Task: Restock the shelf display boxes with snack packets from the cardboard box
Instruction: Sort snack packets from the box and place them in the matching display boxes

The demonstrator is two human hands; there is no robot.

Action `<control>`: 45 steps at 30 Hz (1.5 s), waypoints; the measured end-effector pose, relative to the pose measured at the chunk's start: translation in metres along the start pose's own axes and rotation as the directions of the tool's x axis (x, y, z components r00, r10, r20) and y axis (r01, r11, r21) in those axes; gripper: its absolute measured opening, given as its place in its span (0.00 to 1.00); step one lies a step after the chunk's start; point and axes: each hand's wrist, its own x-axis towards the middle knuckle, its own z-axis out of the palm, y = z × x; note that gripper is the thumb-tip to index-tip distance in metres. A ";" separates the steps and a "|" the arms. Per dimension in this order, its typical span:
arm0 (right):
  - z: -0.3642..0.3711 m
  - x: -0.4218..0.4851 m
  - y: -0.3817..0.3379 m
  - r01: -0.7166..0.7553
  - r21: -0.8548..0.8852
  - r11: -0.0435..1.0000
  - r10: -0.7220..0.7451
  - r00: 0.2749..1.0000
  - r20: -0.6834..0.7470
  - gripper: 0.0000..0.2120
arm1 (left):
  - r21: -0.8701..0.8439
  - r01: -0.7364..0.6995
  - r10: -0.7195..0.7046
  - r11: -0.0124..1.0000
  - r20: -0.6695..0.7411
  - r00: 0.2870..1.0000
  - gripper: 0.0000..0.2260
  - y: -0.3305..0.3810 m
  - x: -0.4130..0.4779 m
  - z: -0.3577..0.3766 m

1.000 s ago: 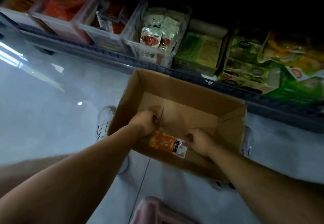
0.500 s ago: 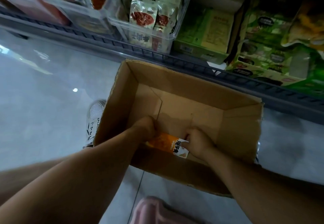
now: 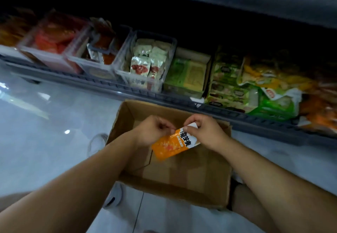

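Observation:
An orange snack packet (image 3: 172,144) with a white end and black lettering hangs above the open cardboard box (image 3: 209,194) on the floor. My left hand (image 3: 150,131) pinches its top edge on the left. My right hand (image 3: 204,132) pinches the white end on the right. The box's brown bottom shows bare below the packet. Behind the box, on the low shelf, stand clear display boxes: one (image 3: 155,84) with white-and-red packets, one (image 3: 94,68) with dark red packets, one (image 3: 52,59) with red packets.
A green cardboard display box (image 3: 186,77) and green and yellow snack bags (image 3: 255,88) fill the shelf to the right. The grey shelf rail (image 3: 102,83) runs across in front. My white shoes (image 3: 96,141) stand on the glossy pale floor beside the cardboard box.
Both hands have come up out of the cardboard box with the orange packet, which lay on the box's bottom before. The view has tilted up toward the shelf.

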 end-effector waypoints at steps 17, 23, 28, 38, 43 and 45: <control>-0.221 -0.158 -0.127 0.301 0.223 0.927 -0.171 0.870 -0.462 0.02 | -0.165 -0.546 0.480 0.821 -0.318 0.818 0.07 0.303 -0.067 0.056; -0.301 -0.173 -0.152 0.415 0.082 0.906 -0.269 0.714 -0.647 0.05 | 0.083 -0.641 0.615 0.763 -0.397 0.681 0.03 0.395 -0.061 0.078; -0.366 -0.166 -0.170 0.477 0.016 0.879 -0.303 0.584 -0.753 0.02 | 0.279 -0.645 0.697 0.711 -0.398 0.596 0.10 0.460 -0.046 0.094; -0.412 -0.126 -0.178 0.442 -0.161 0.882 -0.406 0.543 -0.735 0.03 | 0.258 -0.587 0.636 0.767 -0.423 0.645 0.10 0.475 -0.021 0.095; -0.412 -0.118 -0.171 0.374 -0.320 0.870 -0.487 0.558 -0.672 0.02 | 0.346 -0.614 0.702 0.710 -0.426 0.571 0.06 0.470 -0.019 0.092; -0.412 -0.117 -0.168 0.354 -0.360 0.863 -0.504 0.579 -0.640 0.03 | 0.361 -0.629 0.719 0.689 -0.449 0.530 0.07 0.469 -0.018 0.090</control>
